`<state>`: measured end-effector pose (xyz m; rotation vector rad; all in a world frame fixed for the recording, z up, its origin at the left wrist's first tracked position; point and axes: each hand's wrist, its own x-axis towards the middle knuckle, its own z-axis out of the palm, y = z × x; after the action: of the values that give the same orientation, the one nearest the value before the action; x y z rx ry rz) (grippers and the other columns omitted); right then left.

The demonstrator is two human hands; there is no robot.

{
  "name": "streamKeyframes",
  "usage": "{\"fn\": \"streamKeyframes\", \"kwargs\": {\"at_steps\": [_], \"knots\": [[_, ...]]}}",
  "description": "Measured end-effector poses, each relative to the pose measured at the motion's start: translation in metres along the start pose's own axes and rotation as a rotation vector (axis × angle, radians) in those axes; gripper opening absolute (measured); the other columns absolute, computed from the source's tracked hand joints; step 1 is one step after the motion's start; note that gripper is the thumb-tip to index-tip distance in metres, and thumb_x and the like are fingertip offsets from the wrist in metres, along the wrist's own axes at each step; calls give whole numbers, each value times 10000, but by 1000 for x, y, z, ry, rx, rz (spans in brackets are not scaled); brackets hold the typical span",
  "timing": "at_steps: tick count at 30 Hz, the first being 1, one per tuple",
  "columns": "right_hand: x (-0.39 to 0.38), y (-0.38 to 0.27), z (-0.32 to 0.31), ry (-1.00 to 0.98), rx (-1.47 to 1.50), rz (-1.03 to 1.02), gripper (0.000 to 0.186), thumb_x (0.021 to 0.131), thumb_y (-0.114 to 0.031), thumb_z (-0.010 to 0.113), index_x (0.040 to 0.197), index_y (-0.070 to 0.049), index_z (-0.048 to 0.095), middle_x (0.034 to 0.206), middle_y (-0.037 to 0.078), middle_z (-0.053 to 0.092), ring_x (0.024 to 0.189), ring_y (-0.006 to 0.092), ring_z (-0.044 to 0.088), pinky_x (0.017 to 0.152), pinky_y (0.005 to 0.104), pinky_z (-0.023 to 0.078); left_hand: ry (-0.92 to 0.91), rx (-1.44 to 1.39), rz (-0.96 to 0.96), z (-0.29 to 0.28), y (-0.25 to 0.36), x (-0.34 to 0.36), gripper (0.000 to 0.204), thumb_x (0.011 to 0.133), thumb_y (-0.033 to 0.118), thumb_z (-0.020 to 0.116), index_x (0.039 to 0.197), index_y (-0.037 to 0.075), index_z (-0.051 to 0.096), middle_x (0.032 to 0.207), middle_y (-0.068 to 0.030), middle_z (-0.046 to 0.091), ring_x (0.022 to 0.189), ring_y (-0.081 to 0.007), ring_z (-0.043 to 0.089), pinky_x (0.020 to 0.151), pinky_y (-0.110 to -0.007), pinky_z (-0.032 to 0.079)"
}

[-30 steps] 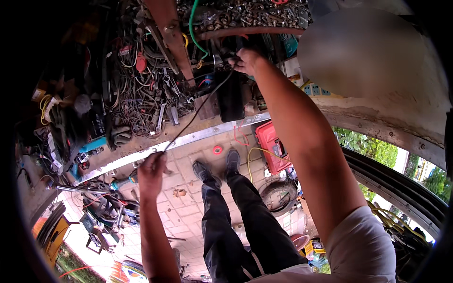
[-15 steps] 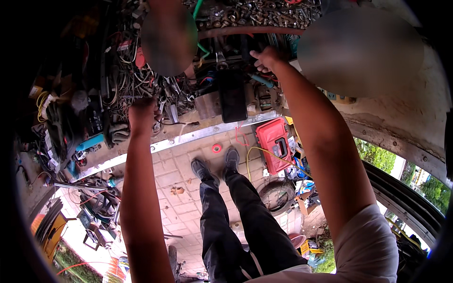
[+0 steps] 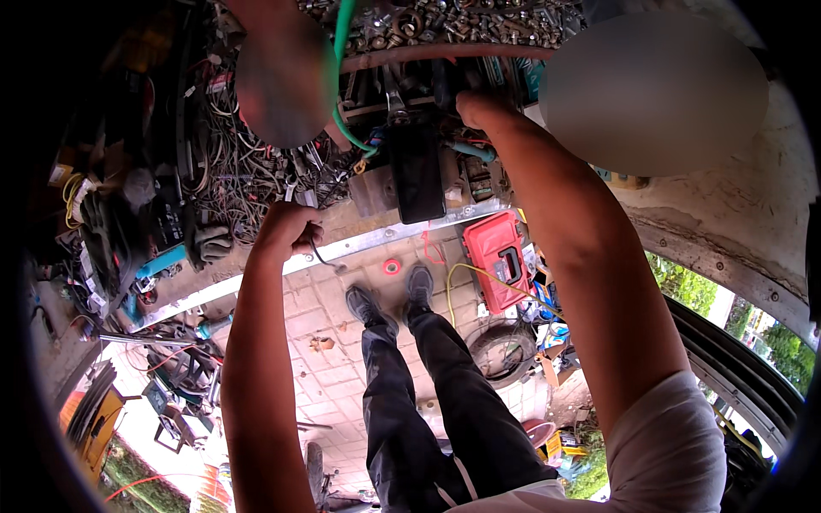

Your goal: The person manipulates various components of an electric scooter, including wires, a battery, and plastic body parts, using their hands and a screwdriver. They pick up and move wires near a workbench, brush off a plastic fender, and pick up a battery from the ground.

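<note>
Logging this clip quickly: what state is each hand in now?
Left hand: closed, holding a thin dark cable.
Right hand: cannot be told whether open, closed or holding anything.

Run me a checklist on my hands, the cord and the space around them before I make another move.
1. Left hand has the dark cord: ok, held at the fingers with a short end sticking out.
2. Right hand grip: cannot tell, its fingers are mostly hidden.
3. Black phone clear of both hands: ok, neither touches it.
4. Bench beside the left hand free of clutter: not ok, tangled wires lie close by.
5. Floor by the shoes clear: not ok, a red tape roll lies near the toes.
</note>
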<state>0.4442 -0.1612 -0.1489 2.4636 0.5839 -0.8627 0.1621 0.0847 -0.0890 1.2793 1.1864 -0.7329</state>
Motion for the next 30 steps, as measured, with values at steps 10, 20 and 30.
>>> {"fn": "streamKeyframes", "kwargs": {"at_steps": [10,20,30], "knots": [[-231,-105,28,252,1042,-672,504,750,-409,692,982,26,593,846,192,646,806,316,639,735,384,495,-378,-778,-158,5,-46,3,104,857,100,559,873,0,583,793,-104,650,609,-133,602,440,-193,489],[-226,-49,-20,-205,1318,-310,419,837,-289,639,1164,-44,550,1083,69,590,909,146,571,815,312,473,-306,-1441,170,12,-28,37,191,941,96,419,986,-23,562,886,-106,639,814,-196,647,675,-252,589],[-120,-58,-24,-37,2641,-134,74,893,-116,537,906,-50,568,786,71,603,657,182,579,652,340,506,-170,-747,599,95,30,-16,286,895,118,546,1137,-32,518,1056,-134,612,924,-204,628,797,-306,521]]}}
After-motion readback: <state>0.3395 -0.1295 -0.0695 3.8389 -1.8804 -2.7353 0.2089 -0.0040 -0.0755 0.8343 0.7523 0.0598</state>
